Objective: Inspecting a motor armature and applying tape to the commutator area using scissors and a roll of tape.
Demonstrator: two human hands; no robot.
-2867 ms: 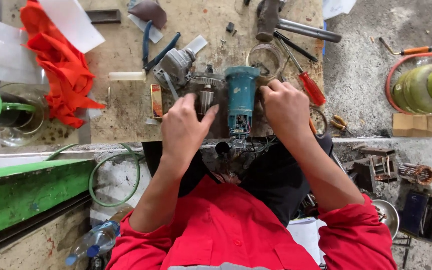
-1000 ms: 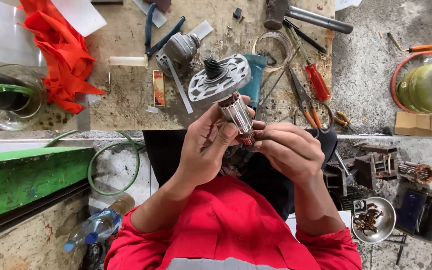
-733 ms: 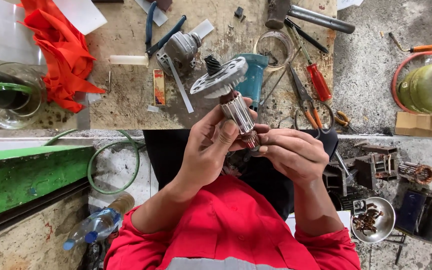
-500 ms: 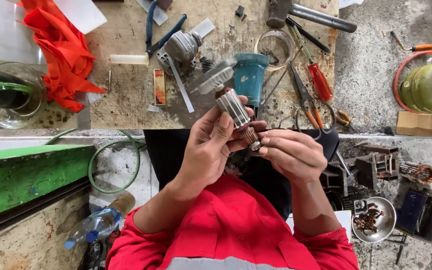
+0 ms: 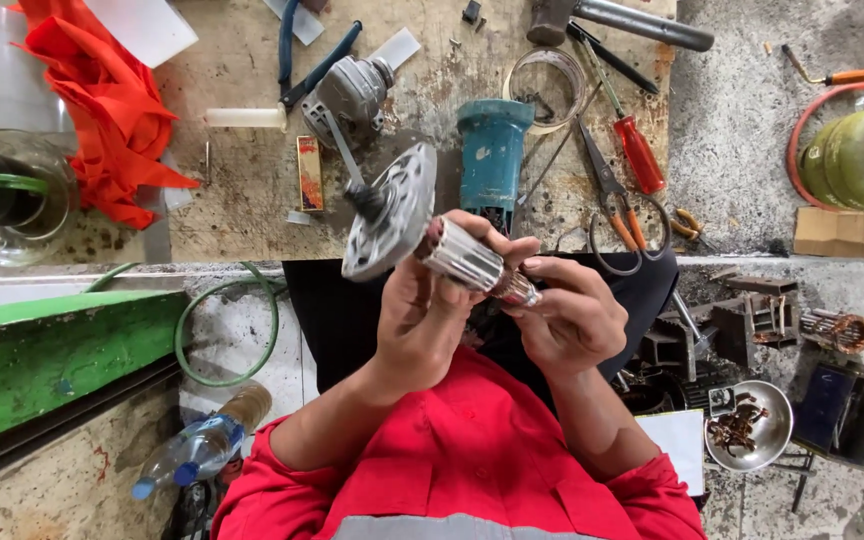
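- Glass jar [image 5: 12, 200] with a green lid sits far left of the hands on the table [image 5: 242, 200], just beside a crumpled orange cloth [image 5: 102, 100].
- Green hose [image 5: 227, 335] loops below the table edge, left of the left forearm; a plastic bottle [image 5: 192, 450] lies lower down on the floor.
- Grey gear housing [image 5: 352, 90] and blue-handled pliers [image 5: 317, 60] lie on the table above the left hand.
- Left hand [image 5: 427, 320] is closed around the motor armature [image 5: 467, 262], fingers wrapped under its laminated core; the round metal end plate [image 5: 392, 210] on the armature's shaft stands tilted above the thumb.
- Armature is held up in the air between both hands, in front of the red shirt, clear of the table.
- Teal grinder body [image 5: 492, 150] stands on the table just above the hands.
- Right hand [image 5: 572, 315] pinches the armature's copper commutator end with its fingertips.
- Scissors [image 5: 612, 200] and a red-handled screwdriver [image 5: 632, 140] lie above the right hand.
- Metal bowl [image 5: 752, 425] of rusty bits rests on the floor to the right; a green gas cylinder [image 5: 857, 155] stands far right.
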